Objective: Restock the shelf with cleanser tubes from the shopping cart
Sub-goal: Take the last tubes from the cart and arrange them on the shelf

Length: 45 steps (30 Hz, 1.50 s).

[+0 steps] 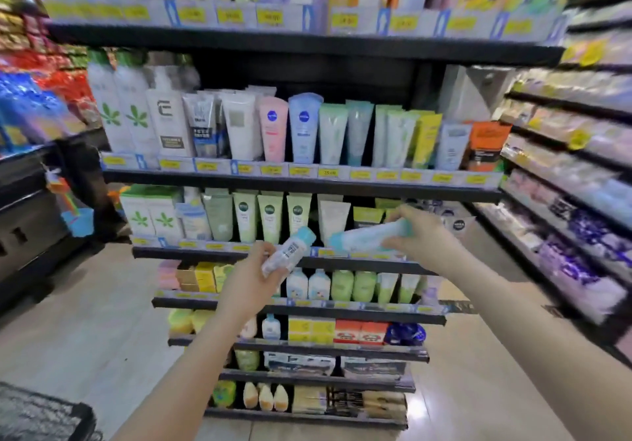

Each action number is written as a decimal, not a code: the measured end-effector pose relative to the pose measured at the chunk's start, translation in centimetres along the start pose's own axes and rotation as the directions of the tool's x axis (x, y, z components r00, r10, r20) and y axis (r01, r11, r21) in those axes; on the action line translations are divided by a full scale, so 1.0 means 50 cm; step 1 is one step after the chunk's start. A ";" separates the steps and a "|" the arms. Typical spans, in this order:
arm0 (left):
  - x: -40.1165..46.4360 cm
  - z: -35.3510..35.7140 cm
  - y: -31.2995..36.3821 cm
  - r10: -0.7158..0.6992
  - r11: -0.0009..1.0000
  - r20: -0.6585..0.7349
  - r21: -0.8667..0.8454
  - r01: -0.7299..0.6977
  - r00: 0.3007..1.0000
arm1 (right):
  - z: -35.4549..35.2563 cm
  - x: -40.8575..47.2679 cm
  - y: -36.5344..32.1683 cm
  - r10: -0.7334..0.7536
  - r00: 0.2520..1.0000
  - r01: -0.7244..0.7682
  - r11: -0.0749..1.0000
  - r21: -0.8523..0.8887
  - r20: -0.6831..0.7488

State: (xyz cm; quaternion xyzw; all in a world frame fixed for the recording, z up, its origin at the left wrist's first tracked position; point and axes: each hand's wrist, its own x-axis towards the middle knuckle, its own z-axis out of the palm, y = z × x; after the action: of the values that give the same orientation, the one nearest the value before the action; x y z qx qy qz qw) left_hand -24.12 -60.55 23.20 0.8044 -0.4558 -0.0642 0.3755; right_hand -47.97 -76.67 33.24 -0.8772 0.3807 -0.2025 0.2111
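Here, two cleanser tubes are in hand, both held in front of the shelf unit [307, 184] at the level of its second visible tier of tubes. The left hand [253, 276] is closed around the lower body of the left tube [290, 252]: white, soft-looking plastic, pale blue cap pointing up and to the right, a black barcode on a white panel facing the camera. The tube is tilted. The right hand [420, 232] is closed around the right tube [369, 237], which lies almost level, white body with pale blue-green ends, one end pointing left toward the other tube; the two tubes are near each other, not touching. Print on both is too blurred to read.

Shelf boards are dark, with clear front strips carrying yellow price tags [328, 172]; one tag reads roughly "25.00", the rest are illegible. Upper tier: standing tubes, cap down, among them a pink tube [272, 129] and a blue tube [303, 129], each with a round dark blue logo whose lettering cannot be made out. A white bottle [171, 122] carries a large "E" mark. White cartons with a green leaf print [109, 112] stand at the left. Tier behind the hands: pale green tubes [270, 216] with round dark green logos.

A dark mesh corner of the shopping cart [44, 413] shows at lower left, on a pale floor [102, 321]
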 end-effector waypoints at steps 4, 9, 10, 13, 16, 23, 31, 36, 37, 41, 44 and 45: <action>0.077 -0.025 0.035 0.096 0.995 0.019 0.012 -0.096 0.995 | -0.079 0.074 -0.030 -0.001 0.991 0.007 0.999 0.048 -0.136; 0.174 -0.060 0.041 0.177 0.984 0.053 0.014 -0.178 0.983 | -0.146 0.160 -0.055 -0.003 0.989 0.014 0.997 0.072 -0.148; 0.193 -0.067 0.044 0.195 0.981 0.072 0.007 -0.196 0.978 | -0.158 0.177 -0.062 0.005 0.986 0.012 0.995 0.100 -0.169; 0.242 -0.086 0.060 0.229 0.973 0.114 -0.016 -0.229 0.967 | -0.189 0.228 -0.080 -0.049 0.974 0.081 0.987 0.137 -0.220; 0.278 -0.094 0.080 0.263 0.964 0.122 -0.070 -0.256 0.957 | -0.214 0.274 -0.100 -0.146 0.955 0.172 0.982 0.079 -0.259; 0.318 -0.084 0.096 0.297 0.952 0.157 -0.122 -0.280 0.942 | -0.206 0.399 -0.132 -0.277 0.912 0.236 0.958 -0.164 -0.302; 0.356 -0.061 0.087 0.258 0.963 0.167 -0.129 -0.238 0.952 | -0.166 0.482 -0.107 -0.384 0.895 0.262 0.864 -0.430 -0.227; 0.369 -0.048 0.085 0.259 0.961 0.168 -0.139 -0.237 0.951 | -0.153 0.521 -0.097 -0.410 0.902 0.306 0.829 -0.467 -0.137; 0.371 -0.047 0.084 0.264 0.960 0.163 -0.137 -0.243 0.951 | -0.150 0.527 -0.095 -0.409 0.903 0.311 0.831 -0.462 -0.128; 0.373 -0.047 0.086 0.268 0.958 0.164 -0.150 -0.245 0.949 | -0.150 0.541 -0.088 -0.398 0.909 0.310 0.843 -0.440 -0.122; 0.370 -0.048 0.092 0.293 0.951 0.172 -0.156 -0.267 0.941 | -0.147 0.549 -0.082 -0.401 0.905 0.300 0.837 -0.458 -0.141; 0.371 -0.048 0.093 0.298 0.949 0.175 -0.160 -0.271 0.939 | -0.145 0.553 -0.079 -0.404 0.903 0.297 0.836 -0.462 -0.149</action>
State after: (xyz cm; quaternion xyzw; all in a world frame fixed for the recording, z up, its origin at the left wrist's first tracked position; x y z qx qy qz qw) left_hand -15.54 -75.12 32.43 0.6926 -0.5969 -0.1187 0.3871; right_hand -32.07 -96.61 46.71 -0.9257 0.2701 -0.2540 -0.0754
